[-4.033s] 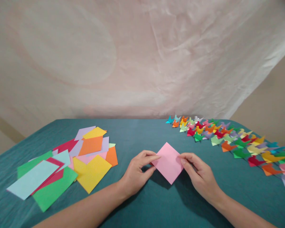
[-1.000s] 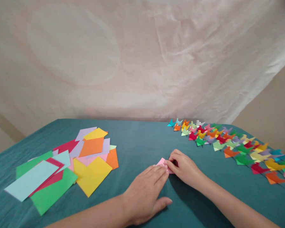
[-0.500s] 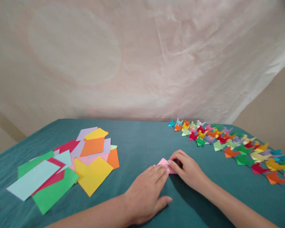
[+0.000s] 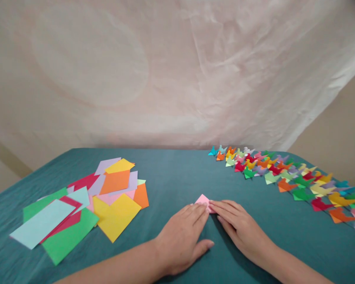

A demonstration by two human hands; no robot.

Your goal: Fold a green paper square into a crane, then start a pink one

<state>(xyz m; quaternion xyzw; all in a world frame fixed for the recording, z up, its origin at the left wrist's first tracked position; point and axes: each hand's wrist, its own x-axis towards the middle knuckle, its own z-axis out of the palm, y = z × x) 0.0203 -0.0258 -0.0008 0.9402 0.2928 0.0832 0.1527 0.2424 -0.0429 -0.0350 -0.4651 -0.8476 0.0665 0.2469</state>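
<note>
A small folded piece of pink paper (image 4: 203, 198) lies on the table at the centre front, its top corner pointing away from me. Flat across its left and lower part rests my left hand (image 4: 183, 232), fingers stretched out together and thumb spread to the right. My right hand (image 4: 239, 225) touches the paper's right side with its fingertips, the fingers extended forward and the thumb underneath, partly hidden. Both sets of fingers cover much of the paper, so its folds are hard to see.
Loose coloured paper sheets, among them a yellow sheet (image 4: 118, 217) and a light blue sheet (image 4: 44, 223), overlap on the left of the green tablecloth (image 4: 168, 173). Rows of small folded paper birds (image 4: 301, 195) stand along the right. A pale cloth (image 4: 171, 71) hangs behind.
My right hand has gone from a bent-finger pinch at the paper's right edge to stretched fingers laid on it. My left hand stays in place.
</note>
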